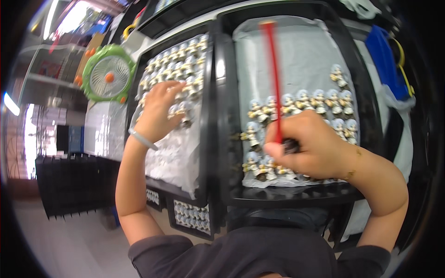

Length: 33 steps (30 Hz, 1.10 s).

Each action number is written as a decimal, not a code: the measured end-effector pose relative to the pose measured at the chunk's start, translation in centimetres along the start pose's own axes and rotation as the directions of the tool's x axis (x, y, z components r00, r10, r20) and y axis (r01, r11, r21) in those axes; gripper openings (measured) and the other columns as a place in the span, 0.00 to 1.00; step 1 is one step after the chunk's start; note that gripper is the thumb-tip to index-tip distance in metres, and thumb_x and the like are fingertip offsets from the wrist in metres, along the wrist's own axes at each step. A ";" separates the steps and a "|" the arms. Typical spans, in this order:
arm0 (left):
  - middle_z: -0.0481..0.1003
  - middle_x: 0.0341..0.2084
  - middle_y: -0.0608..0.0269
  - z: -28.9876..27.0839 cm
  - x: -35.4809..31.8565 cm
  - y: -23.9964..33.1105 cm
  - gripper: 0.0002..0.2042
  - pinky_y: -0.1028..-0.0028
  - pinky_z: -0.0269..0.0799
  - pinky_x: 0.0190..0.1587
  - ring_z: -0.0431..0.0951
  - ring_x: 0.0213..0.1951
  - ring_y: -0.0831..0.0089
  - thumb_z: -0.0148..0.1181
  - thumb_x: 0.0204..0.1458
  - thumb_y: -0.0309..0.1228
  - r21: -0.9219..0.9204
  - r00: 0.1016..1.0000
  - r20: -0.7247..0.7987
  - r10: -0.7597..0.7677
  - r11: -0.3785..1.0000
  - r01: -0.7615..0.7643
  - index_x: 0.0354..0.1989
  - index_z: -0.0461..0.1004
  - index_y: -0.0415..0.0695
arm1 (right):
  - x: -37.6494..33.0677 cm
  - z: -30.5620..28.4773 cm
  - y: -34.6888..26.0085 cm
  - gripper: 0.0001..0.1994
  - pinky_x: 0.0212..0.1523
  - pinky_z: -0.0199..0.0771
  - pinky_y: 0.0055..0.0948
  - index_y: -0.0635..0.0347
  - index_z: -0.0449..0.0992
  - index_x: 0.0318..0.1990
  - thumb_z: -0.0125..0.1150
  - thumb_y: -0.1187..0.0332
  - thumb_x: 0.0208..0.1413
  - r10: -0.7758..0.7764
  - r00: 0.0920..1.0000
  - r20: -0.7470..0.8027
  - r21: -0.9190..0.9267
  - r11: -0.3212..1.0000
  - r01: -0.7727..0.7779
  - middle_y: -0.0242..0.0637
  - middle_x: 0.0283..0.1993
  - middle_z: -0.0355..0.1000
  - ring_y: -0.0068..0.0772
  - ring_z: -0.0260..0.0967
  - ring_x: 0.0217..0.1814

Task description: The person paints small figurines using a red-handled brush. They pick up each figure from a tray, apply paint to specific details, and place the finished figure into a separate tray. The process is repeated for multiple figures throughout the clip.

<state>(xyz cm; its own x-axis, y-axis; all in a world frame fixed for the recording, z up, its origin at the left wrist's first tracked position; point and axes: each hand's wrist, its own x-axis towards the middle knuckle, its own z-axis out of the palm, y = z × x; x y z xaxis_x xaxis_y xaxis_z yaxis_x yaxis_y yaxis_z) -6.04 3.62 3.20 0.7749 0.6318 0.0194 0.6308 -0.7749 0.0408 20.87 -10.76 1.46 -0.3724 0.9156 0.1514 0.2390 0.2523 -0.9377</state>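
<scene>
We work over two black trays of small figurines, white-headed with tan bodies. Our left hand [160, 109] lies on the rows of figurines [178, 65] in the left tray [209, 116], fingers curled down among them; we cannot tell whether it has closed on one. Our right hand [310, 146] is closed in a fist around the dark handle of a thin red brush [273, 78], whose shaft stands up and away from us, blurred as if moving. It hangs over the right tray [222, 139], where painted-looking figurines [320, 102] stand in loose rows on a grey sheet [296, 51].

To do this well, we judge it best to lift one figurine cleanly from the packed left rows without tipping its neighbours, and to keep the brush tip clear of the finished pieces just beside the fist.

Around us: a green fan [109, 76] stands beyond the left tray, a blue cloth [384, 60] lies at the far right, and another tray of figurines [192, 215] sits lower, under the left one. The raised rims between the two trays stand in the way of any low crossing.
</scene>
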 end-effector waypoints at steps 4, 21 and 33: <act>0.70 0.38 0.55 -1.2 7.2 6.5 0.19 0.68 0.60 0.48 0.68 0.43 0.60 0.56 0.37 0.21 -0.291 0.960 -0.198 0.196 0.924 -0.249 0.42 0.69 0.39 | -0.7 -0.1 0.0 0.05 0.22 0.64 0.28 0.62 0.69 0.22 0.57 0.71 0.41 -0.098 0.995 0.015 -0.090 0.991 0.099 0.38 0.17 0.66 0.36 0.66 0.19; 0.70 0.39 0.54 6.8 22.0 16.7 0.18 0.74 0.70 0.38 0.73 0.39 0.71 0.48 0.51 0.32 -0.796 0.970 0.215 0.113 0.596 0.107 0.49 0.60 0.38 | -1.1 -0.2 -0.4 0.07 0.26 0.65 0.32 0.60 0.69 0.22 0.59 0.69 0.37 -0.249 0.962 -0.112 -0.114 0.965 0.236 0.40 0.18 0.67 0.41 0.67 0.22; 0.59 0.49 0.50 0.9 2.5 7.7 0.41 0.74 0.64 0.41 0.68 0.38 0.65 0.58 0.29 0.19 -0.962 0.990 0.143 0.006 -0.235 0.140 0.56 0.45 0.47 | -0.3 -1.5 -0.7 0.08 0.19 0.63 0.19 0.65 0.69 0.22 0.52 0.70 0.47 0.044 0.988 -0.151 0.164 0.986 -0.019 0.33 0.15 0.67 0.18 0.65 0.16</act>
<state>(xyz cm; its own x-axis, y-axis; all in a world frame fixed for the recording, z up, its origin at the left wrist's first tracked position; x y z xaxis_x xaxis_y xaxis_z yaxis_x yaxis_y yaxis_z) 0.76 -0.77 2.70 0.7763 0.6182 -0.1230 -0.0794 0.2895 0.9539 22.14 -10.73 2.50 -0.2216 0.9626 0.1556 0.0960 0.1804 -0.9789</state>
